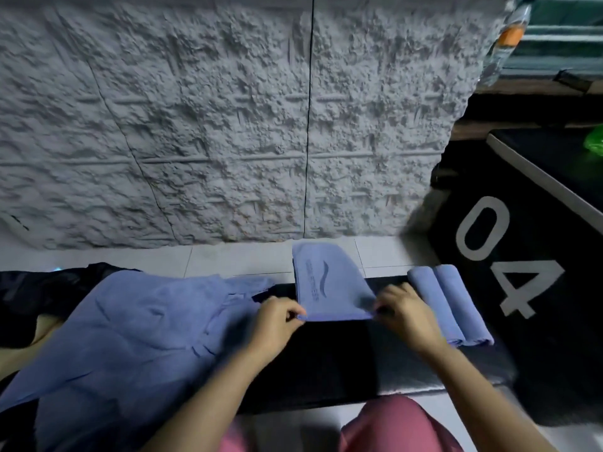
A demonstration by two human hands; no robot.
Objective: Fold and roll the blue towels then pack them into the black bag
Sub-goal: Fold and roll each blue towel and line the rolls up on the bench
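**mat_q:** ok so what does the towel actually look like here?

**foldlurker:** the folded blue towel (329, 288) is a long narrow strip, doubled over lengthwise. It runs from the black mat (326, 363) away onto the white tile floor (228, 259) by the textured grey wall (195, 125). The far end is rounded and a bit wider, and the near edge is straight and flat. There's a darker printed logo on top, a curved swoosh with a line of text I can't read. The cloth is matte periwinkle with barely a wrinkle.

**mat_q:** and the hands?

**foldlurker:** both are on the near edge. The left hand (277, 321) pinches the left corner with fingers curled in, and the right hand (404, 314) pinches the right corner the same way.

**mat_q:** other towels?

**foldlurker:** two rolled towels (450, 305) lie side by side, touching, just right of the right hand at the mat's end, beside a black box (522, 256) marked "04". On the left there's a loose pile of blue towels (137, 327), all crumpled, spilling toward the camera. Some black fabric (39, 288) sits behind that pile, but I can't tell if it's the bag. The person's pink trousers (398, 425) show at the bottom.
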